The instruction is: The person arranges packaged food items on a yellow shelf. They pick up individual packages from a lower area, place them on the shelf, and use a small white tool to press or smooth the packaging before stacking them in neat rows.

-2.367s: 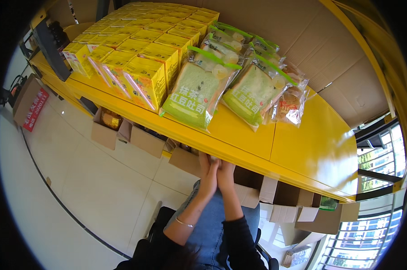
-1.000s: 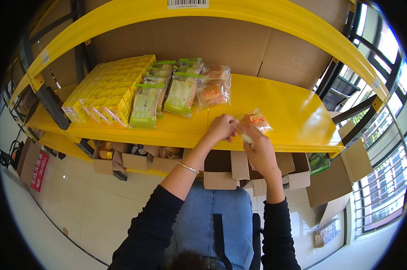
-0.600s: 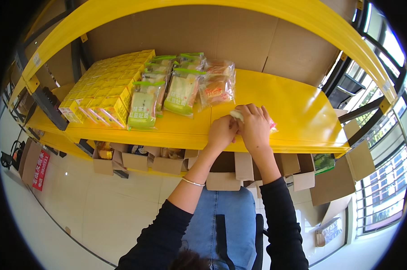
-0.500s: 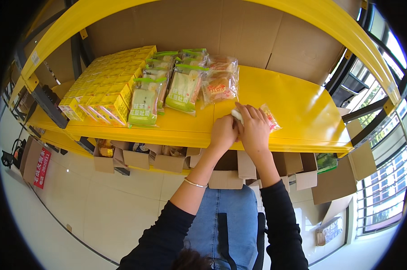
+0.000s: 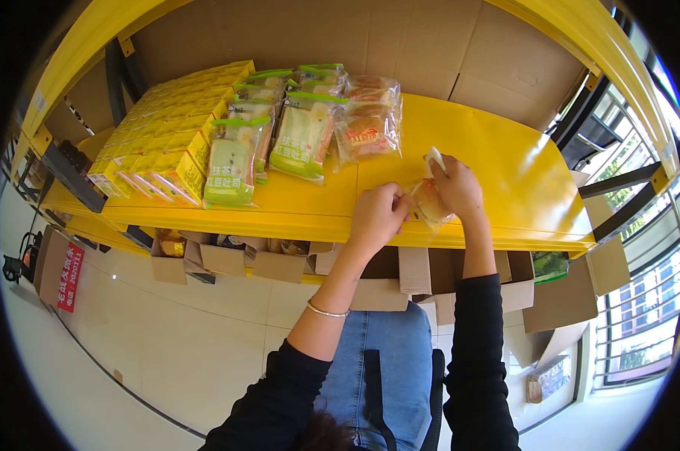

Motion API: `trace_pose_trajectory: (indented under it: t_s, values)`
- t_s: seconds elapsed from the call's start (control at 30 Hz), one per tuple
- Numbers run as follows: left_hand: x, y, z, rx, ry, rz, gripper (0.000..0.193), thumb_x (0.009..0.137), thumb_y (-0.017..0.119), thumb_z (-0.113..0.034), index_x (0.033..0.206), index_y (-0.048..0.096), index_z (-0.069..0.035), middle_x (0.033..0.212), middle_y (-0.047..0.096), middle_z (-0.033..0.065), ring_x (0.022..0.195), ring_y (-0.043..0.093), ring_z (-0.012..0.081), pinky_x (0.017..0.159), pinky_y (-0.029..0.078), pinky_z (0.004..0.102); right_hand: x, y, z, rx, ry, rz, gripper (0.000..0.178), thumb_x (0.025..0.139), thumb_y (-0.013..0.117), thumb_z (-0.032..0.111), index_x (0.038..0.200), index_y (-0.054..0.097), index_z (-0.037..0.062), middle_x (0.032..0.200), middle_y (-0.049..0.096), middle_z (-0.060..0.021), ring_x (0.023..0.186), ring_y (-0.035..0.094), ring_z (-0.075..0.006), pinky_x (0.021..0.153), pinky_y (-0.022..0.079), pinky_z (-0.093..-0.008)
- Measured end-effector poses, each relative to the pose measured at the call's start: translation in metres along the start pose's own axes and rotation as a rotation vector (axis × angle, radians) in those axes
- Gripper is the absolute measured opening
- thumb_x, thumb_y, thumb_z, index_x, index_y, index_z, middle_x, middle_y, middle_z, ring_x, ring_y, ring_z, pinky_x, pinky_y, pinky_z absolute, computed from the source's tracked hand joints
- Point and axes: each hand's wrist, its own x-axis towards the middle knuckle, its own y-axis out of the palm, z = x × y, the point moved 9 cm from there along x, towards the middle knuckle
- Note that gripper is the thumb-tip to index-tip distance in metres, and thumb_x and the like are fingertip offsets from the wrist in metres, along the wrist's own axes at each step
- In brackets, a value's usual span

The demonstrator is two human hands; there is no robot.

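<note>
A clear-wrapped bread lies at the front of the yellow shelf, between my two hands. My left hand is closed, with thumb and fingers pinching the left edge of its wrapper. In my right hand is a crumpled white cloth or tissue, which pokes out above the fingers. That hand bends over the right side of the bread. Behind them stand more clear-wrapped breads with red print.
Left of these are green-topped bags of sliced toast and, farther left, a block of yellow boxes. Cardboard backs the shelf. Open cartons sit below, and a dark metal post bounds the right end.
My hands have moved apart; the right one went right with the white cloth. The bread has turned and now shows between them, with my left hand at its wrapper edge.
</note>
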Motion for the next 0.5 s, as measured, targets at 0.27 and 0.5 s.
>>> trace_pose_trajectory:
  t_s: [0.27,0.5]
  values:
    - [-0.001,0.003,0.001,-0.021,-0.045,0.030,0.020,0.090,0.058,-0.015,0.078,0.056,0.001,0.059,0.060,0.0052,0.044,0.055,0.0108,0.043,0.042,0.0249,0.013,0.006,-0.038,0.271,-0.025,-0.004,0.035,0.092,0.050,0.034,0.110,0.063,0.0071,0.099,0.066,-0.0184,0.093,0.062,-0.0345,0.083,0.047,-0.0384]
    - [-0.001,0.003,0.005,-0.048,-0.044,0.045,0.020,0.090,0.058,-0.016,0.078,0.057,0.000,0.059,0.060,0.0043,0.044,0.055,0.0103,0.044,0.042,0.0249,0.020,0.012,-0.074,0.329,-0.052,-0.003,0.029,0.094,0.049,0.028,0.111,0.064,0.0089,0.105,0.066,-0.0145,0.097,0.062,-0.0314,0.086,0.045,-0.0357]
